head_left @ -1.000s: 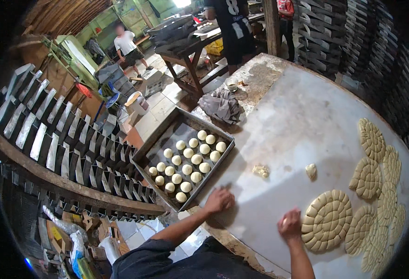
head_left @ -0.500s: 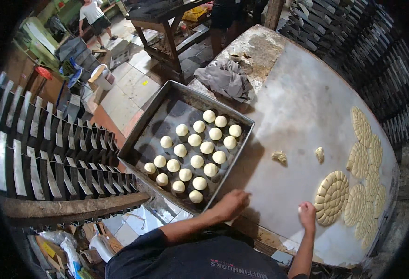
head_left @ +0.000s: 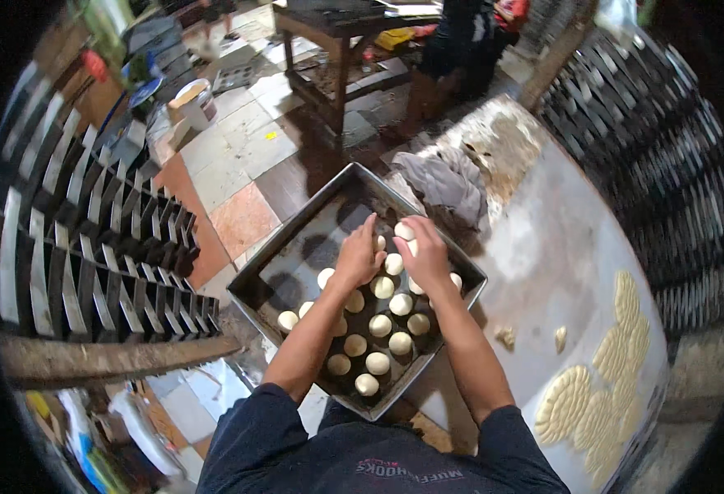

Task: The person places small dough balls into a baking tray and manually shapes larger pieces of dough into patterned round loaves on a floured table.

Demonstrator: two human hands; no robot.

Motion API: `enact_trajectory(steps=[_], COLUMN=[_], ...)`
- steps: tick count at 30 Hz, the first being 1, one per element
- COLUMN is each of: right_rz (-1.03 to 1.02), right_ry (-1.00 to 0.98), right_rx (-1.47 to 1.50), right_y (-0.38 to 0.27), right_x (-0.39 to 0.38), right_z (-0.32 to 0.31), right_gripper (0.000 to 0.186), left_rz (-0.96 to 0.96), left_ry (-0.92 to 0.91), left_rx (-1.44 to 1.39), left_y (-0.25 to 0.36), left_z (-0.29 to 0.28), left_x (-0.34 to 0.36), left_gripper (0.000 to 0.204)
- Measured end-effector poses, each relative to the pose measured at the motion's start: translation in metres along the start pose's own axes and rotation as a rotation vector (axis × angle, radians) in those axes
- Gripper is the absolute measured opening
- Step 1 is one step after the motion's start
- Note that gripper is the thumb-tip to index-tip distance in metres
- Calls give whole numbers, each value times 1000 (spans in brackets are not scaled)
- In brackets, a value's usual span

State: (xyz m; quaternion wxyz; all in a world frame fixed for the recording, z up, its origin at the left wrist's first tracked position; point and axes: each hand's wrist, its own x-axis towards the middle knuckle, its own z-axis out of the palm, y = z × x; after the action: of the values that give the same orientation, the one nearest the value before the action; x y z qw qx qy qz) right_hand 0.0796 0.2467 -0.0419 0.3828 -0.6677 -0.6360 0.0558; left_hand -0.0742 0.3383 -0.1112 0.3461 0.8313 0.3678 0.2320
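My left hand [head_left: 360, 255] and my right hand [head_left: 418, 251] are over the far part of a square metal tray [head_left: 247, 296] of pale, round dough balls [head_left: 400, 304]. The left fingers curve closely around a ball, partly hidden by them. The right fingers and thumb are closed around dough balls near the tray's far corner. Dark round marks show on the tray's bare left part. To the right, a pale tabletop [head_left: 543, 239] bears scored, flattened dough rounds [head_left: 561, 403] and two small dough scraps [head_left: 504, 337]. A crumpled grey cloth [head_left: 448, 181] lies beyond the tray.
Racks of stacked metal moulds stand left [head_left: 90, 230] and right [head_left: 634, 148]. Ahead, a person in dark clothing [head_left: 453, 41] is at a wooden table [head_left: 337, 25] on the tiled floor [head_left: 230, 165]. Buckets [head_left: 193, 107] and clutter line the left side. A post [head_left: 555, 53] rises at right.
Both my hands have moved from the pale tabletop forward and left into the tray, onto dough balls. The view has turned down toward the tray.
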Motion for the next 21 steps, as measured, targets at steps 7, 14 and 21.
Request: enact_trajectory(steps=[7, 14, 21], right_rz=[22, 725, 847], right_ry=[112, 683, 881], right_rx=[-39, -403, -519], right_y=[14, 46, 62], right_x=[-106, -384, -596], right_z=[-46, -203, -270], right_gripper=[28, 12, 15], left_rz=[71, 373, 776], left_ry=[172, -72, -775], left_rx=[54, -190, -64], left_y=[29, 191, 427], left_z=[-27, 97, 338], left_x=[-10, 5, -34], left_gripper=[94, 45, 66])
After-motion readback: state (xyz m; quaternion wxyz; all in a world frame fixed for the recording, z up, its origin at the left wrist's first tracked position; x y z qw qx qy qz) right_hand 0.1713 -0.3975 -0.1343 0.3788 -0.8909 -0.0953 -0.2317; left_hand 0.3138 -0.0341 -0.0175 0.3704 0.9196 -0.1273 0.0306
